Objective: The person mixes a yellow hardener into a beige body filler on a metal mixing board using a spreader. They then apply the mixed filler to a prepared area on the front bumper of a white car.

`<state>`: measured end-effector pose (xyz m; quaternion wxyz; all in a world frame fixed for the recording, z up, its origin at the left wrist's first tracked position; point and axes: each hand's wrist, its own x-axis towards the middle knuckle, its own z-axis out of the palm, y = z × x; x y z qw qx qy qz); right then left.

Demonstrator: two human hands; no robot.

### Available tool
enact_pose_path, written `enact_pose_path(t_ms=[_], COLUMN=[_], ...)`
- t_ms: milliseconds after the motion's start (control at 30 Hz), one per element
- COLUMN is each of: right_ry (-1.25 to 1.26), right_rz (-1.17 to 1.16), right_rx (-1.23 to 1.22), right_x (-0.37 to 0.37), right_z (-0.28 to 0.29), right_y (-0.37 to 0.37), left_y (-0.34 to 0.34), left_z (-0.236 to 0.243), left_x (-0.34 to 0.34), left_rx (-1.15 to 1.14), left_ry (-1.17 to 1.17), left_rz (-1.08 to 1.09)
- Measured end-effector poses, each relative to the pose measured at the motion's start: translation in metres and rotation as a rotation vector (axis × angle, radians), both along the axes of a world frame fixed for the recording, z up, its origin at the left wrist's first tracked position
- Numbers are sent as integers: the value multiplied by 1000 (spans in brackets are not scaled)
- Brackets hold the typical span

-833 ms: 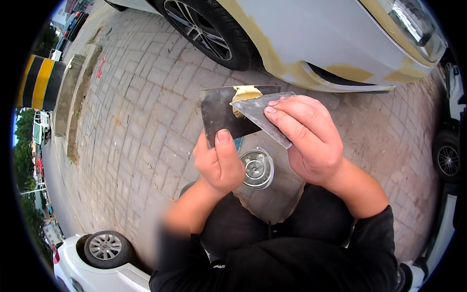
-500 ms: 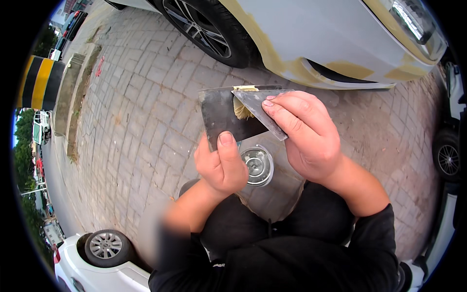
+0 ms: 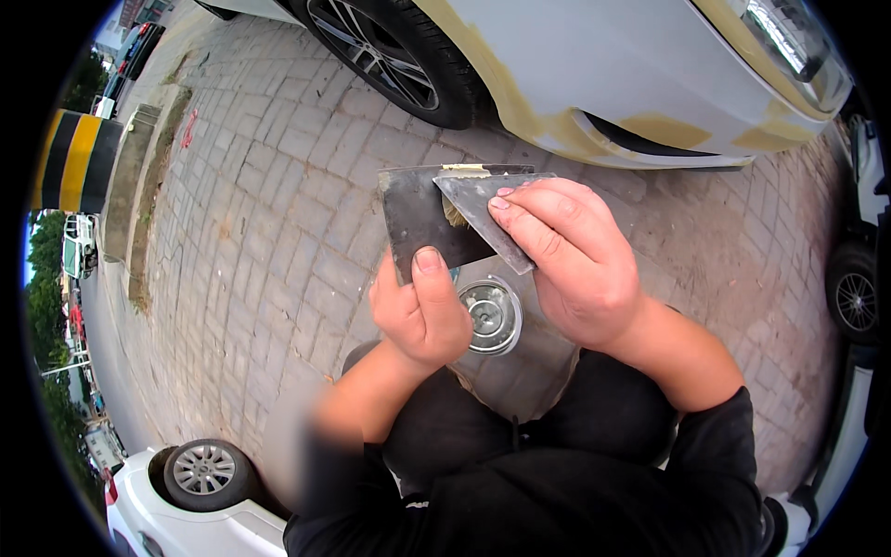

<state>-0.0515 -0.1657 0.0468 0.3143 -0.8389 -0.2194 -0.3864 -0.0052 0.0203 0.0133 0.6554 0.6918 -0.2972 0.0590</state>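
My left hand point(image 3: 418, 311) grips a dark, flat rectangular plate point(image 3: 408, 209) at its lower left corner, thumb on top. My right hand point(image 3: 585, 251) pinches a grey metal spreader point(image 3: 473, 200), which lies over the upper right part of the plate and covers most of a pale yellow paste point(image 3: 455, 215). Whether the spreader touches the plate under the paste is hard to tell. Below and between my hands, a round metal can point(image 3: 486, 320) with a ringed top sits on a brownish sheet point(image 3: 509, 381) between my dark-clothed knees.
In front stands a white car point(image 3: 594, 65) with yellowish patches and a black wheel point(image 3: 390, 74). A white car point(image 3: 195, 515) is behind at lower left; other vehicles point(image 3: 854, 288) line the right. A striped yellow-black post point(image 3: 79, 158) and concrete kerb point(image 3: 139, 186) edge the brick paving point(image 3: 251, 232) at left.
My right hand has moved left with the spreader, which now hides more of the paste. My left hand has shifted slightly, keeping hold of the plate.
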Motion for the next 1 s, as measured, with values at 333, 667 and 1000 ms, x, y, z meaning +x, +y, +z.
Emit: enact_pose_path(t_ms=[333, 667, 1000], right_ry=[7, -215, -239], right_rz=[70, 224, 252], right_rx=[-66, -130, -18], right_x=[-4, -28, -38], right_z=[3, 20, 18], right_y=[-4, 1, 9], left_y=[-2, 16, 14], left_z=[9, 62, 62], left_x=[9, 5, 4], left_rx=[-124, -628, -700], left_ry=[27, 818, 1027], left_rz=[36, -490, -629])
